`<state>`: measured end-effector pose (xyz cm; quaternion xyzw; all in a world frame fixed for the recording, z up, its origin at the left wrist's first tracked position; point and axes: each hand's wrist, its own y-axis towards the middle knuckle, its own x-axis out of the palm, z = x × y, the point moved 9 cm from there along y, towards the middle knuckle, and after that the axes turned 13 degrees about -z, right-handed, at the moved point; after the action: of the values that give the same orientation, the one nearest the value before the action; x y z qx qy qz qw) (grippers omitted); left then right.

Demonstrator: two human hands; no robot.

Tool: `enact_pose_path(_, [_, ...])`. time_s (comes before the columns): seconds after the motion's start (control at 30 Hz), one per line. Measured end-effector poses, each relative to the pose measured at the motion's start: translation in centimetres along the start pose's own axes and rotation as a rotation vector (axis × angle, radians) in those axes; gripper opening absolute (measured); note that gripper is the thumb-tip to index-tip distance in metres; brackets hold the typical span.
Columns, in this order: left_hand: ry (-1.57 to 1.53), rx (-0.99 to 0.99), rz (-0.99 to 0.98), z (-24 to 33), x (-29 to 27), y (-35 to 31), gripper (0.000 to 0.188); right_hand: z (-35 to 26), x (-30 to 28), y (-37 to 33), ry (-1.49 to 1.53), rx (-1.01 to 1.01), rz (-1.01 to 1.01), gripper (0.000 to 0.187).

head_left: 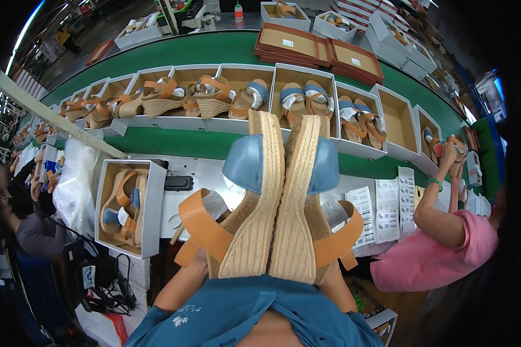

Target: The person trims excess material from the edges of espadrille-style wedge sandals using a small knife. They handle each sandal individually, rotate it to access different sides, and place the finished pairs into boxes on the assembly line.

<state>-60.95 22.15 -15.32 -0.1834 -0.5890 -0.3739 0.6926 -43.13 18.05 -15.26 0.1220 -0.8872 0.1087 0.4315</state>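
A pair of wedge sandals is held up close, side by side, their woven rope-look soles facing each other and touching. The left sandal (250, 202) and the right sandal (298, 202) each have a blue toe band, a tan ankle strap and white stuffing at the toe. My left hand (195, 267) grips the left sandal low at its heel end, its fingers mostly hidden behind the strap. Behind the right sandal's heel, my right hand (332, 276) holds that one, nearly all hidden. A white box (150, 211) with another pair of sandals stands to the left.
A green conveyor belt (214, 55) carries a row of open shoe boxes (402, 124), most with sandals. Brown box lids (292, 43) are stacked beyond. Label sheets (386, 211) lie on the right of the worktable. A co-worker in pink (440, 248) handles a sandal; others work at left.
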Motion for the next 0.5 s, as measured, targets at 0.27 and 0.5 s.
enact_pose_path(0.27, [0.153, 0.038, 0.031, 3.1, 0.3, -0.3, 0.065, 0.2, -0.8, 2.1, -0.063, 0.06, -0.02, 0.072])
enact_pose_path(0.5, [0.282, 0.042, 0.075, 4.2, -0.1, -1.4, 0.067, 0.9, 1.3, -0.8, -0.126, 0.073, -0.145, 0.075])
